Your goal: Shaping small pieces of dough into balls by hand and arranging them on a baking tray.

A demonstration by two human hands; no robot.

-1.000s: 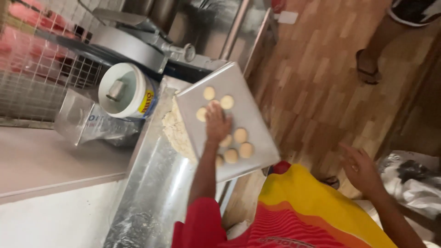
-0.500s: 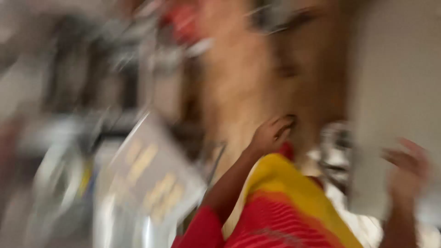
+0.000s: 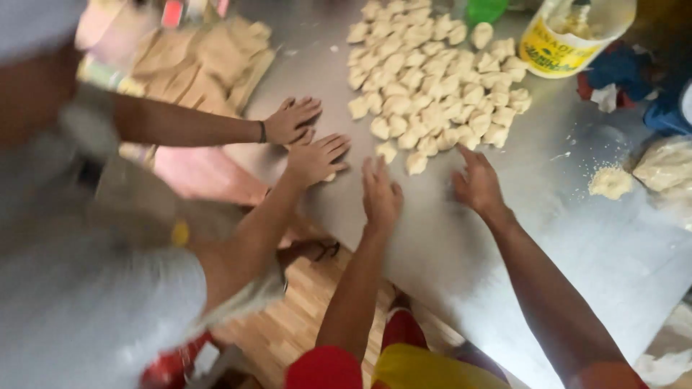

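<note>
Dough pieces (image 3: 432, 79) heap on our table (image 3: 447, 238); just below them, our left hand (image 3: 380, 196) and right hand (image 3: 477, 184) lie flat, fingers spread, holding nothing.

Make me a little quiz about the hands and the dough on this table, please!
1. True or false: the left hand lies flat on the metal table.
2. What is the right hand reaching toward? A) the dough pieces B) the tub C) the floor
3. How many hands of another person rest on the table?

Key: 1 true; 2 A; 3 two.
</note>
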